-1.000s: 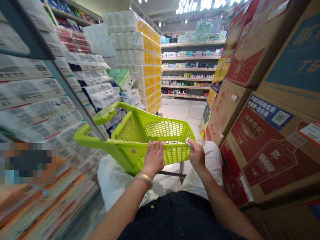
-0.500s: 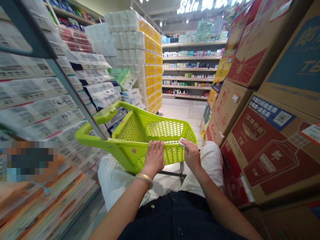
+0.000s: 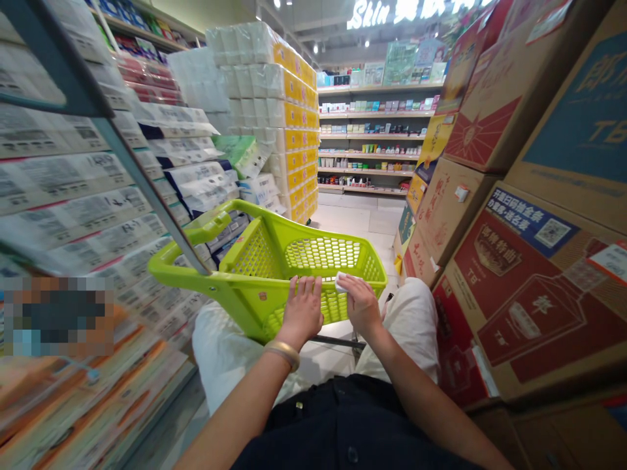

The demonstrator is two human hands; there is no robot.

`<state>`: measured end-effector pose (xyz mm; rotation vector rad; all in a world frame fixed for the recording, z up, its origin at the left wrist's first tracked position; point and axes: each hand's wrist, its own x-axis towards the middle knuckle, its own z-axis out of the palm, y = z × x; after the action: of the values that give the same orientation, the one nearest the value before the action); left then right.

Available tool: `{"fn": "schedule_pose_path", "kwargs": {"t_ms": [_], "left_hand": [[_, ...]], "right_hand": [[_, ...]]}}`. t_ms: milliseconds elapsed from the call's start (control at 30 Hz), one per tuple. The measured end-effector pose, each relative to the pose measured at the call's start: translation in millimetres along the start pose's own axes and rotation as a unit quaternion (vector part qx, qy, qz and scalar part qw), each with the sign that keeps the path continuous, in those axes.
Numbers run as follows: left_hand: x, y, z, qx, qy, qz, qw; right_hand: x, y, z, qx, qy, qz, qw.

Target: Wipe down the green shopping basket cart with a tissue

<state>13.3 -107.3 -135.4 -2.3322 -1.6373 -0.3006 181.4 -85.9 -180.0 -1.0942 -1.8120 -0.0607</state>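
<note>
A lime-green plastic shopping basket (image 3: 323, 254) on wheels stands in front of my knees, with its long handle (image 3: 196, 232) reaching to the left. My left hand (image 3: 302, 310) grips the basket's near rim, fingers curled over the edge. Just to its right, my right hand (image 3: 361, 304) presses a small white cloth (image 3: 341, 281) against the same rim, fingers closed on it. The two hands are a short gap apart. A gold bangle sits on my left wrist.
Shelves of wrapped tissue packs (image 3: 88, 196) crowd the left. Stacked red and brown cardboard boxes (image 3: 514, 261) line the right. A tall stack of toilet-paper packs (image 3: 274, 111) stands ahead, with product shelves (image 3: 372, 137) across the tiled aisle floor (image 3: 362, 219) beyond.
My right hand has slid the white cloth leftward along the basket's near rim, from the right corner toward my left hand. My left hand and the basket have stayed put.
</note>
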Motion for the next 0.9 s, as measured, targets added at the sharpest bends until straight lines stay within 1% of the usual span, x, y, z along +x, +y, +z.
{"fn": "schedule_pose_path", "kwargs": {"t_ms": [133, 200, 233, 300, 433, 500, 533, 633, 800, 867, 900], "left_hand": [[0, 1, 1.1, 0.001, 0.001, 0.000, 1.000], [1, 2, 1.2, 0.001, 0.001, -0.003, 1.000], [1, 2, 1.0, 0.000, 0.001, -0.004, 1.000], [1, 3, 0.5, -0.001, 0.003, -0.005, 1.000], [1, 3, -0.9, -0.003, 0.008, -0.002, 1.000], [0, 2, -1.0, -0.004, 0.008, 0.000, 1.000], [0, 1, -0.8, -0.004, 0.008, 0.001, 1.000], [0, 0, 0.6, -0.003, 0.008, 0.003, 1.000], [1, 2, 1.8, -0.004, 0.002, 0.000, 1.000], [1, 3, 1.7, -0.005, 0.004, -0.001, 1.000], [2, 3, 1.5, -0.007, 0.005, -0.001, 1.000]], "right_hand": [[-4, 29, -13, -0.017, 0.072, 0.056, 0.996], [-4, 33, -12, -0.022, 0.098, 0.074, 0.992], [-4, 31, -10, -0.025, 0.102, 0.078, 0.991], [-2, 17, -2, -0.030, 0.085, 0.066, 0.994], [3, -21, 12, -0.014, 0.009, -0.011, 1.000], [4, -29, 14, -0.001, -0.007, -0.030, 1.000], [4, -28, 13, 0.002, -0.010, -0.033, 0.999], [-1, -11, 2, -0.001, -0.006, -0.023, 1.000], [-13, 34, -24, -0.024, 0.063, 0.039, 0.997], [-14, 41, -28, -0.039, 0.086, 0.062, 0.994], [-14, 40, -28, -0.046, 0.093, 0.069, 0.992]]}}
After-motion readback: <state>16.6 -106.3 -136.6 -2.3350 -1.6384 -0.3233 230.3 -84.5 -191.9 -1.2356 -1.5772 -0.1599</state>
